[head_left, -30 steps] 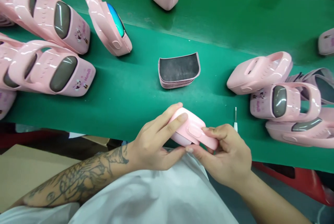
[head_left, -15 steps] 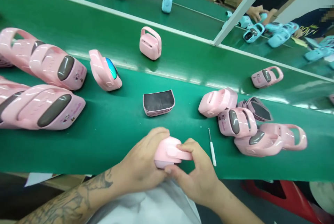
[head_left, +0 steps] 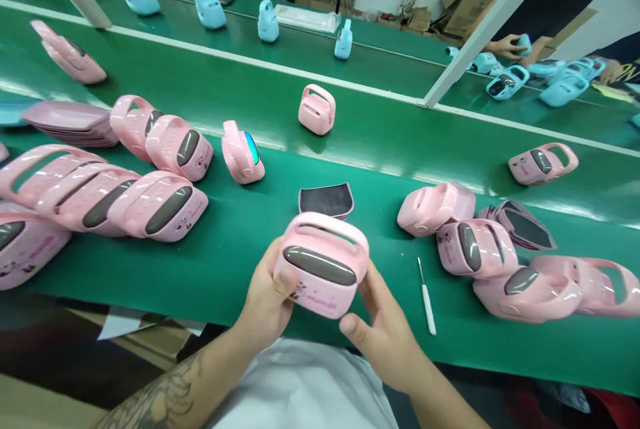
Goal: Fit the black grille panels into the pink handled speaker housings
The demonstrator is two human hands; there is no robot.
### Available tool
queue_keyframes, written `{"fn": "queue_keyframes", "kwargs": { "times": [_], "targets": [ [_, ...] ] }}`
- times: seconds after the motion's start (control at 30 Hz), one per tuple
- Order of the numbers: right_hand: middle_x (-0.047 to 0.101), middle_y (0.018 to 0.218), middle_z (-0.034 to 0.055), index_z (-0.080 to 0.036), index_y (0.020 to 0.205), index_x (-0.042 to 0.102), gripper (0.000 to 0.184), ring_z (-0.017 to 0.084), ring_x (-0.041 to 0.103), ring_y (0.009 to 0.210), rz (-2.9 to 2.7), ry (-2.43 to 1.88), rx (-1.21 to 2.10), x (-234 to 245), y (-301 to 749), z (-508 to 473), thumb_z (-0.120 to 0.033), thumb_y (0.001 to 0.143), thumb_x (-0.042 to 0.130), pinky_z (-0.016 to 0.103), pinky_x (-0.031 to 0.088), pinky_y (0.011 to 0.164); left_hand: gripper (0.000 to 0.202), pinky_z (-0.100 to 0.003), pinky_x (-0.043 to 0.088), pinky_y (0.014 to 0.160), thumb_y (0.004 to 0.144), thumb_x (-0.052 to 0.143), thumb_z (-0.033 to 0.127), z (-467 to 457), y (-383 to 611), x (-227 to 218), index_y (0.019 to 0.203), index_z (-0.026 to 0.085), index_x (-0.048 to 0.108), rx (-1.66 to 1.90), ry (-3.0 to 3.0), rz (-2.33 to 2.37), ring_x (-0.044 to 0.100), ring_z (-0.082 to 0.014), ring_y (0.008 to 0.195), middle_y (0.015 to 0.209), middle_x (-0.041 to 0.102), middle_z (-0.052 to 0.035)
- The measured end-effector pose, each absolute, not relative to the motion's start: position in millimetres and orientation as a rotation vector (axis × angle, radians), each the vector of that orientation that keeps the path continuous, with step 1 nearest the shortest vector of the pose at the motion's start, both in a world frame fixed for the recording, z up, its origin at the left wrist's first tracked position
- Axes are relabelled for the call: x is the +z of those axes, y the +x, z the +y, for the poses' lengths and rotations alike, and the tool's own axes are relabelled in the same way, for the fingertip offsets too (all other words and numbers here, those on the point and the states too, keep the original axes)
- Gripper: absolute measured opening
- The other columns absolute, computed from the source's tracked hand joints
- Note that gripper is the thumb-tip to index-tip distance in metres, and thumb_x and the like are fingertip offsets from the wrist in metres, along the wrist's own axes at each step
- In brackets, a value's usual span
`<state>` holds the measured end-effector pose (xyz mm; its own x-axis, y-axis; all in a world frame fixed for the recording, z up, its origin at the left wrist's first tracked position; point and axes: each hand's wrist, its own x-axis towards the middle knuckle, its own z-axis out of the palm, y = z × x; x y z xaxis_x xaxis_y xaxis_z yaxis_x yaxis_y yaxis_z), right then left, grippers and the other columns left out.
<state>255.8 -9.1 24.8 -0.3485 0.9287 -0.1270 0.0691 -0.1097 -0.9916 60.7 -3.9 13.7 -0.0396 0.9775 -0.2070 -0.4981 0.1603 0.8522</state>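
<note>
Pink handled device [head_left: 323, 272] held in both hands over the near part of the green counter [head_left: 240, 289], viewed from the wearer's head. The left hand [head_left: 267, 295] grasps its left end, the thumb lying across the front beside the printed decoration. The right hand [head_left: 377, 329] has its fingers behind the right end, with the thumb apart from them, just beside the lower right corner; whether these fingers press on the shell cannot be told. The device is tilted, its arched handle [head_left: 323, 221] uppermost, its dark glossy window [head_left: 320, 265] below the handle, and its printed front toward the wearer.

Directly beyond it, partly hidden, lies a stack of dark panels [head_left: 326, 199] with pinkish edges. To the right, a white-handled screwdriver [head_left: 427, 302] lies alone, near a cluster of similar pink devices [head_left: 475, 249]. To the left stands a larger group of pink devices [head_left: 157, 209]; between this group and the panel stack, one pink unit [head_left: 237, 155] shows a blue-green face. Farther back, a glossy green strip [head_left: 395, 139] carries another pink unit [head_left: 317, 110]. Beyond a pale rail [head_left: 250, 62] stand blue devices [head_left: 210, 9], and at upper right a co-worker's hand [head_left: 509, 49] holds a blue object [head_left: 524, 45].
</note>
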Motion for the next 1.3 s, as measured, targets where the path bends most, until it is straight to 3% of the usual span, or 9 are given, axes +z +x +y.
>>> {"fn": "queue_keyframes", "kwargs": {
  "times": [0.17, 0.23, 0.3, 0.37, 0.5, 0.7, 0.97, 1.17, 1.3],
  "targets": [
    [0.057, 0.160, 0.0100, -0.034, 0.159, 0.048, 0.074, 0.034, 0.055, 0.148, -1.341, -1.007, 1.586, 26.1, 239.2, -4.3, -0.061, 0.095, 0.073, 0.052, 0.049, 0.122, 0.071, -0.052, 0.055, 0.112, 0.099, 0.056, 0.072, -14.5, 51.0, -3.9, 0.153, 0.025, 0.056, 1.259, 0.648, 0.952, 0.061, -0.0385, 0.140, 0.149, 0.066, -0.0160],
    [0.056, 0.159, 0.0078, -0.038, 0.158, 0.048, 0.075, 0.034, 0.056, 0.147, -1.489, -1.136, 1.441, 25.1, 248.0, -2.0, -0.056, 0.092, 0.079, 0.052, 0.051, 0.120, 0.073, -0.054, 0.043, 0.126, 0.100, 0.064, 0.061, -16.5, 33.9, -4.8, 0.163, 0.031, 0.043, 1.227, 0.937, 1.126, 0.046, -0.0377, 0.155, 0.168, 0.048, -0.0131],
    [0.056, 0.158, 0.0070, -0.039, 0.157, 0.050, 0.080, 0.033, 0.056, 0.146, -1.719, -1.269, 1.263, 26.1, 259.1, 0.1, -0.051, 0.087, 0.086, 0.053, 0.050, 0.121, 0.096, -0.059, 0.028, 0.134, 0.089, 0.083, 0.052, -15.0, 15.7, 1.4, 0.168, 0.035, 0.031, 1.137, 1.373, 1.325, 0.030, -0.0390, 0.164, 0.178, 0.031, -0.0109],
    [0.059, 0.155, 0.0074, -0.037, 0.156, 0.052, 0.082, 0.033, 0.058, 0.143, -1.931, -1.338, 1.134, 30.3, 267.0, 2.2, -0.048, 0.084, 0.089, 0.053, 0.051, 0.120, 0.113, -0.063, 0.026, 0.134, 0.077, 0.093, 0.050, -10.2, 3.6, 12.3, 0.169, 0.035, 0.030, 0.940, 1.776, 1.352, 0.026, -0.0415, 0.165, 0.178, 0.030, -0.0116],
    [0.063, 0.154, 0.0056, -0.036, 0.157, 0.051, 0.081, 0.031, 0.059, 0.142, -2.192, -1.313, 1.078, 39.8, 269.7, 6.7, -0.043, 0.085, 0.089, 0.053, 0.053, 0.120, 0.116, -0.056, 0.046, 0.125, 0.071, 0.097, 0.052, 2.0, 3.1, 30.3, 0.165, 0.032, 0.034, 0.698, 2.057, 1.210, 0.050, -0.0384, 0.153, 0.169, 0.048, -0.0142],
    [0.048, 0.170, 0.0054, -0.037, 0.167, 0.037, 0.105, 0.032, 0.043, 0.159, -2.219, -1.230, 1.220, 34.9, 274.2, 12.0, -0.055, 0.079, 0.092, 0.055, 0.043, 0.130, 0.078, -0.049, 0.054, 0.114, 0.079, 0.086, 0.037, 7.9, 10.4, 38.9, 0.149, 0.025, 0.054, 0.616, 2.181, 1.138, 0.066, -0.0328, 0.136, 0.149, 0.068, -0.0106],
    [0.049, 0.170, 0.0031, -0.038, 0.163, 0.043, 0.083, 0.030, 0.045, 0.159, -2.055, -1.227, 1.367, 33.0, 274.8, 13.4, -0.048, 0.091, 0.083, 0.055, 0.037, 0.133, 0.075, -0.048, 0.058, 0.110, 0.077, 0.090, 0.046, 11.6, 20.5, 36.8, 0.140, 0.019, 0.060, 0.718, 2.201, 1.149, 0.071, -0.0335, 0.130, 0.139, 0.074, -0.0137],
    [0.049, 0.170, 0.0010, -0.042, 0.163, 0.042, 0.077, 0.027, 0.045, 0.158, -1.973, -1.125, 1.380, 27.8, 273.1, 9.3, -0.044, 0.096, 0.079, 0.049, 0.039, 0.132, 0.072, -0.041, 0.060, 0.110, 0.082, 0.089, 0.039, 9.2, 24.9, 33.9, 0.144, 0.021, 0.060, 0.846, 2.071, 1.111, 0.072, -0.0284, 0.132, 0.143, 0.073, -0.0116],
    [0.052, 0.168, 0.0036, -0.038, 0.163, 0.043, 0.072, 0.028, 0.048, 0.157, -1.955, -1.087, 1.332, 22.5, 271.8, 6.1, -0.042, 0.099, 0.076, 0.047, 0.041, 0.131, 0.072, -0.038, 0.061, 0.111, 0.081, 0.091, 0.035, 10.0, 25.8, 30.7, 0.145, 0.022, 0.061, 0.887, 2.008, 1.073, 0.073, -0.0269, 0.130, 0.141, 0.075, -0.0103]
  ]
}}
